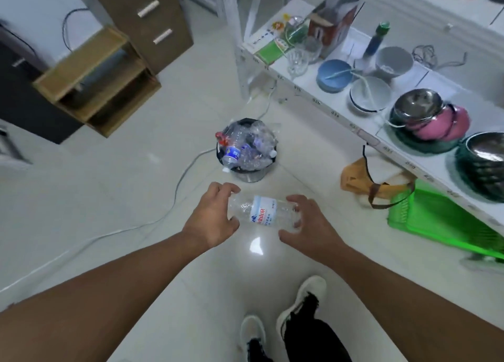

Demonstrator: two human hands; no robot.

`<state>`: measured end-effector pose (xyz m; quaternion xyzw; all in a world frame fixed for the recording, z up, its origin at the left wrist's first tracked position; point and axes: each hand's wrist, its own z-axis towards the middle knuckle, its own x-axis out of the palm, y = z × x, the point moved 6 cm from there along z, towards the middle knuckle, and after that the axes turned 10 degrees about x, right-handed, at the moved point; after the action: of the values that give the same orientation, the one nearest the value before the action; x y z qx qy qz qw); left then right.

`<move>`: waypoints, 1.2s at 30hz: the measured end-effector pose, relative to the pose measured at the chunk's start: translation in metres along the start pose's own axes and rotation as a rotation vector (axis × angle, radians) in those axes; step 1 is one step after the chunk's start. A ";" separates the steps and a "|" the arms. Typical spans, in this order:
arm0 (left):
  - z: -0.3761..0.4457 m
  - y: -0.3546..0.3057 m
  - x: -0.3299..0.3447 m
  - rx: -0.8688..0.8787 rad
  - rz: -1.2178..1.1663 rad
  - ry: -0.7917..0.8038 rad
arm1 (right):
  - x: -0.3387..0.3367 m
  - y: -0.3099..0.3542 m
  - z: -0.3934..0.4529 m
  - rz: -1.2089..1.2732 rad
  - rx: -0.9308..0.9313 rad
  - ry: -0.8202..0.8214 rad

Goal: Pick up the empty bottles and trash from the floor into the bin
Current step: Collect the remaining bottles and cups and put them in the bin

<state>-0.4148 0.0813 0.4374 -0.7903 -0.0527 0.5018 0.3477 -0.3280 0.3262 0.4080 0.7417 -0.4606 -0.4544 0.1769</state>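
Clear bottle (263, 211) held lying sideways above floor between both hands: left hand (214, 217) clasps one end, right hand (308, 223) cups other. Bin (246, 150) just ahead, heaped with bottles. Advice: set bottle gently on heap, press lightly, else likely rolls off.

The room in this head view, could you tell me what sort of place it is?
Probably a lived-in home or workroom with pale tiled floor: a white shelf of bowls, a wooden drawer cabinet and a bin heaped with plastic bottles.
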 end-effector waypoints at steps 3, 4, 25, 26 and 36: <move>0.026 0.016 -0.018 -0.037 0.008 -0.038 | -0.001 0.013 0.038 -0.003 0.024 0.014; 0.036 0.020 -0.023 -0.044 0.008 -0.047 | -0.002 0.016 0.051 -0.006 0.033 0.026; 0.352 0.188 0.000 0.189 0.156 0.265 | 0.068 0.029 0.334 -0.105 0.357 -0.182; 0.368 0.202 0.006 0.229 0.205 0.288 | 0.080 0.026 0.350 -0.107 0.387 -0.195; 0.452 0.255 0.057 0.515 0.637 0.330 | 0.144 0.009 0.416 -0.301 0.435 -0.412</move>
<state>-0.8295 0.1383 0.1262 -0.7241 0.3765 0.4479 0.3650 -0.6578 0.2646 0.1221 0.7144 -0.4582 -0.5067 -0.1513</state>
